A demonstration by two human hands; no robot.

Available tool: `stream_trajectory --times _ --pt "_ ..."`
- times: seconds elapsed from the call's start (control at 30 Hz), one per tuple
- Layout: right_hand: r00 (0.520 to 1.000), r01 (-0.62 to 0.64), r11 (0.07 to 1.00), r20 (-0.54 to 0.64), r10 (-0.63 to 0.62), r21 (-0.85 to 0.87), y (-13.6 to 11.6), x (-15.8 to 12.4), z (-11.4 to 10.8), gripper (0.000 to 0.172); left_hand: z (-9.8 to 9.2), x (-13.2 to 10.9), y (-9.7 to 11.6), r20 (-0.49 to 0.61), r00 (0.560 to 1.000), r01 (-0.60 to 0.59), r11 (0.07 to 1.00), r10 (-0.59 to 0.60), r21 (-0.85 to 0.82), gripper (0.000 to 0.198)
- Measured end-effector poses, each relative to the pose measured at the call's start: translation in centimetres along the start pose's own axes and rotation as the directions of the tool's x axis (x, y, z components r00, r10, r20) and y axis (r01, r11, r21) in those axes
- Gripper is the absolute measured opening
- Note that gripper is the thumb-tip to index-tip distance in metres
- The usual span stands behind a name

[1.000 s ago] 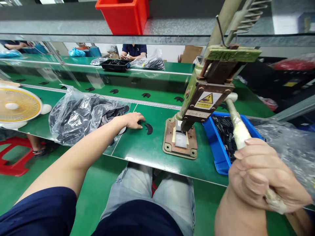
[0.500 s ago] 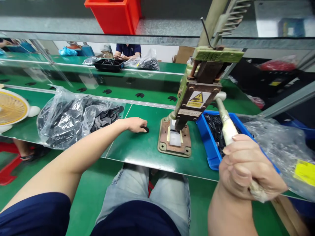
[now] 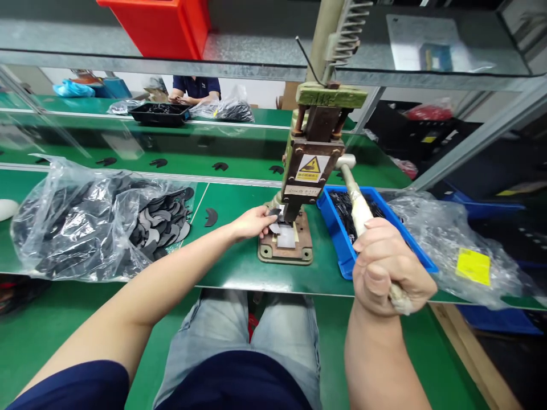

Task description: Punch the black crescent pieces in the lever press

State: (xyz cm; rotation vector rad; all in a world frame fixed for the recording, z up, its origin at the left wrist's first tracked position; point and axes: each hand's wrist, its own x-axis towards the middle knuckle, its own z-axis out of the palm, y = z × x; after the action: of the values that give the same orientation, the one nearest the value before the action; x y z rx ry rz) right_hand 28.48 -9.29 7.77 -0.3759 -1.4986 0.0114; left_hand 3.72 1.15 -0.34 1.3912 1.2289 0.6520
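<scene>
A hand press (image 3: 315, 154) with a yellow warning label stands on the green table (image 3: 239, 267). My right hand (image 3: 387, 267) is closed around its long wrapped lever (image 3: 355, 198). My left hand (image 3: 253, 222) pinches a black crescent-shaped piece (image 3: 273, 213) at the press base (image 3: 285, 246), just under the ram. Another black crescent piece (image 3: 211, 216) lies on the table to the left of that hand.
A clear plastic bag (image 3: 81, 219) spilling several black pieces lies at left. A blue bin (image 3: 342, 239) of black parts sits right of the press, beside another clear bag (image 3: 461, 250). Behind runs a conveyor (image 3: 179, 151) with loose pieces; a person works across it. A red bin (image 3: 160, 25) stands on the shelf.
My left hand picked up a black crescent piece from the table and carried it right to the press base. My right hand stayed on the lever. The view shifted left.
</scene>
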Motion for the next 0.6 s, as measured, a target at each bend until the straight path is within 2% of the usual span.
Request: stream_trajectory --times 0.17,0.37,0.5,0.6 --pt "1.0 -0.016 1.0 -0.001 0.016 -0.011 -0.1 -0.1 -0.1 0.033 1.1 0.9 1.1 0.003 0.999 0.05 0.999 -0.05 0.003 0.039" --pt "0.998 -0.052 0.999 -0.041 0.052 -0.004 -0.1 -0.4 0.2 0.038 1.4 1.2 2.3 -0.029 0.995 0.102 0.99 -0.1 0.092 0.027" --pt "0.995 -0.006 1.0 -0.095 0.007 0.012 0.3 -0.6 0.5 0.042 1.7 1.1 2.9 -0.053 0.988 0.149 0.982 -0.144 0.112 0.02" --pt "0.994 0.023 1.0 -0.108 -0.021 0.018 0.7 -0.6 0.8 0.04 1.6 1.2 2.9 -0.028 0.991 0.136 0.984 -0.134 0.113 0.015"
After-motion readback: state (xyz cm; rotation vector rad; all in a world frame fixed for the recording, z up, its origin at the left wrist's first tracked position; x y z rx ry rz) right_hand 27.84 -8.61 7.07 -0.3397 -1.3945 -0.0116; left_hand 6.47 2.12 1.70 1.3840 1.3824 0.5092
